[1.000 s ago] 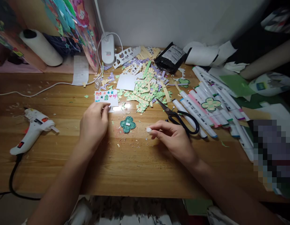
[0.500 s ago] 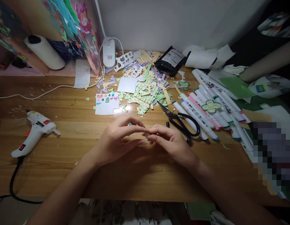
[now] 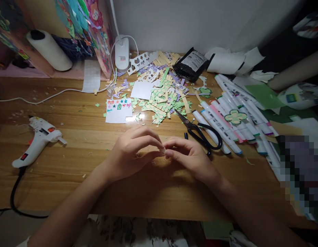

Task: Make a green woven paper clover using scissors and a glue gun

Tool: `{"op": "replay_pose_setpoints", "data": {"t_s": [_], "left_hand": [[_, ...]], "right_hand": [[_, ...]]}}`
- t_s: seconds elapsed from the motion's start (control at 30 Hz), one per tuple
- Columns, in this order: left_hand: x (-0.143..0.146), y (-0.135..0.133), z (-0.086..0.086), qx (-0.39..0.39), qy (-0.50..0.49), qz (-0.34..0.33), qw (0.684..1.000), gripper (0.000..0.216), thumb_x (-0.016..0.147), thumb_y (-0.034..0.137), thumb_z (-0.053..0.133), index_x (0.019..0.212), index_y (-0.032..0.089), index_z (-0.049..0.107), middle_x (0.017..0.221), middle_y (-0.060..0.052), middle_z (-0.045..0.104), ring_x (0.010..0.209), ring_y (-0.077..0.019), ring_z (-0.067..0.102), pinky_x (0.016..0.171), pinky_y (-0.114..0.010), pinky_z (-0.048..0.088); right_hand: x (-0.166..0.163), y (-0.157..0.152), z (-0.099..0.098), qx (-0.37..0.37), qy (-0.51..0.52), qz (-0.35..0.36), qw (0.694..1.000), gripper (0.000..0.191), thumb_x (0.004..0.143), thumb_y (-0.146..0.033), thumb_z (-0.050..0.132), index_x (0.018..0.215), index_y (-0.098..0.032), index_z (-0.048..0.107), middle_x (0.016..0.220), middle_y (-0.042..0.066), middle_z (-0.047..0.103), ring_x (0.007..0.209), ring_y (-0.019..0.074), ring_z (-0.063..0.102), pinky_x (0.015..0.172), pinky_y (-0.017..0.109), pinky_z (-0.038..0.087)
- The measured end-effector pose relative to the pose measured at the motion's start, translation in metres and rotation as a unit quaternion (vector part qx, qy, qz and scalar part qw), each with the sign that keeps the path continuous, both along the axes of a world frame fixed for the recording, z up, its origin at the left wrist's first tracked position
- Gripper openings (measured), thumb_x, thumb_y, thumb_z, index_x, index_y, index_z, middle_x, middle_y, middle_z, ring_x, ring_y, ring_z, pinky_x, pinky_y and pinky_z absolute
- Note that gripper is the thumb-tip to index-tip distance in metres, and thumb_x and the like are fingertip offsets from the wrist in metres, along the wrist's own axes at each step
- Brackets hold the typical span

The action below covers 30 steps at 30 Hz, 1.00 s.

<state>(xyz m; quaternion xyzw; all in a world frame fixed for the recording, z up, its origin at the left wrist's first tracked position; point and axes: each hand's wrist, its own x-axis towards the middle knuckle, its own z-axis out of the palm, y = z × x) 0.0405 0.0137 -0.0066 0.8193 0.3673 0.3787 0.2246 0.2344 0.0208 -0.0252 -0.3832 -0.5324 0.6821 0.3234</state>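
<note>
Over the middle of the table, my left hand [image 3: 134, 151] and my right hand [image 3: 192, 157] meet at their fingertips. Both pinch a tiny pale piece [image 3: 162, 150], too small to identify and partly covered by the fingers. Beyond my left hand lies a white card [image 3: 119, 115] with small coloured stickers along its top. Black-handled scissors [image 3: 197, 132] rest just past my right hand, blades pointing away to the left. A short black cylinder [image 3: 186, 136] sits beside them.
A hot glue gun [image 3: 40, 140] with a black cord lies at left. Paper scraps [image 3: 161, 96] are heaped at the back, near a black packet [image 3: 192, 63]. Several markers [image 3: 220, 120] spread to the right, a flower-shaped cutout [image 3: 235, 117] on top. A white power strip [image 3: 122, 55] stands behind.
My left fingers have closed in on the pale piece, which now sits between both hands' fingertips. A teal spot behind my left fingers is no longer visible. The view has shifted slightly.
</note>
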Motion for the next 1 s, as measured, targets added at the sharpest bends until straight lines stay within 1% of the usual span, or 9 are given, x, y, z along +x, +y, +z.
{"op": "replay_pose_setpoints", "data": {"t_s": [0.1,0.27,0.43,0.63,0.7,0.77,0.83,0.93,1.0], "left_hand": [[0.000,0.000,0.000,0.002,0.012,-0.006,1.000,0.007,0.080,0.016,0.067,0.086,0.018,0.065,0.084,-0.003,0.066,0.076,-0.0125,0.060,0.070,-0.027,0.047],[-0.003,0.001,-0.002,0.021,0.044,-0.008,0.999,0.011,0.081,0.021,0.066,0.091,0.020,0.065,0.087,-0.004,0.067,0.078,-0.0144,0.059,0.071,-0.029,0.046],[-0.005,0.001,-0.003,0.036,0.036,-0.010,0.999,0.018,0.079,0.019,0.068,0.097,0.020,0.065,0.090,-0.005,0.066,0.081,-0.0139,0.059,0.072,-0.029,0.047],[0.000,0.001,-0.001,0.032,0.011,0.008,0.999,0.012,0.075,0.016,0.071,0.085,0.017,0.065,0.083,-0.004,0.066,0.075,-0.0127,0.060,0.068,-0.027,0.047],[0.000,0.001,0.001,0.037,0.012,0.014,0.999,0.011,0.075,0.017,0.072,0.083,0.018,0.065,0.081,-0.003,0.066,0.073,-0.0128,0.060,0.067,-0.027,0.047],[-0.001,0.001,0.001,0.047,0.022,0.010,0.999,0.008,0.077,0.017,0.070,0.083,0.018,0.065,0.080,-0.002,0.066,0.071,-0.0128,0.059,0.066,-0.027,0.046],[-0.004,0.002,0.000,0.044,0.041,-0.004,0.998,0.009,0.079,0.019,0.068,0.088,0.019,0.065,0.083,-0.003,0.067,0.074,-0.0139,0.060,0.069,-0.029,0.046],[-0.015,0.004,-0.003,-0.011,0.072,-0.002,0.997,0.033,0.076,0.026,0.071,0.106,0.019,0.061,0.101,-0.008,0.065,0.092,-0.0184,0.060,0.078,-0.032,0.048],[-0.023,0.006,-0.004,-0.068,0.102,0.041,0.992,0.038,0.075,0.028,0.072,0.110,0.017,0.060,0.108,-0.010,0.062,0.098,-0.0209,0.058,0.080,-0.034,0.049]], "right_hand": [[0.000,0.000,-0.001,-0.024,0.004,-0.004,1.000,0.008,0.076,-0.020,0.069,0.083,-0.018,0.071,0.078,0.000,0.066,0.067,0.0097,0.060,0.068,0.022,0.051],[0.000,0.000,-0.001,-0.048,0.003,0.018,0.999,0.009,0.078,-0.023,0.068,0.086,-0.019,0.071,0.082,0.001,0.068,0.075,0.0117,0.062,0.072,0.024,0.051],[0.000,-0.001,-0.002,-0.066,0.019,0.024,0.997,0.010,0.079,-0.025,0.068,0.088,-0.020,0.071,0.086,0.001,0.069,0.076,0.0116,0.062,0.073,0.024,0.051],[-0.006,-0.007,-0.006,-0.207,0.133,0.013,0.969,0.012,0.078,-0.029,0.070,0.085,-0.020,0.073,0.075,-0.001,0.066,0.064,0.0071,0.058,0.064,0.019,0.050],[-0.009,-0.009,-0.007,-0.225,0.146,0.005,0.963,0.011,0.076,-0.029,0.072,0.082,-0.019,0.073,0.075,-0.001,0.066,0.063,0.0064,0.058,0.063,0.017,0.050],[-0.010,-0.010,-0.008,-0.211,0.134,-0.013,0.968,0.011,0.074,-0.029,0.073,0.080,-0.019,0.072,0.075,-0.001,0.066,0.063,0.0066,0.058,0.062,0.017,0.050],[-0.011,-0.010,-0.009,-0.162,0.105,-0.041,0.980,0.012,0.073,-0.028,0.074,0.079,-0.019,0.071,0.073,-0.002,0.066,0.062,0.0072,0.059,0.061,0.018,0.050],[-0.010,-0.006,-0.008,-0.034,0.029,-0.090,0.995,0.010,0.075,-0.026,0.072,0.079,-0.018,0.068,0.070,-0.002,0.063,0.059,0.0083,0.059,0.059,0.020,0.050],[-0.010,-0.001,-0.005,0.060,-0.033,-0.105,0.992,0.009,0.077,-0.026,0.069,0.080,-0.018,0.067,0.072,-0.001,0.062,0.061,0.0100,0.059,0.058,0.022,0.051]]}}
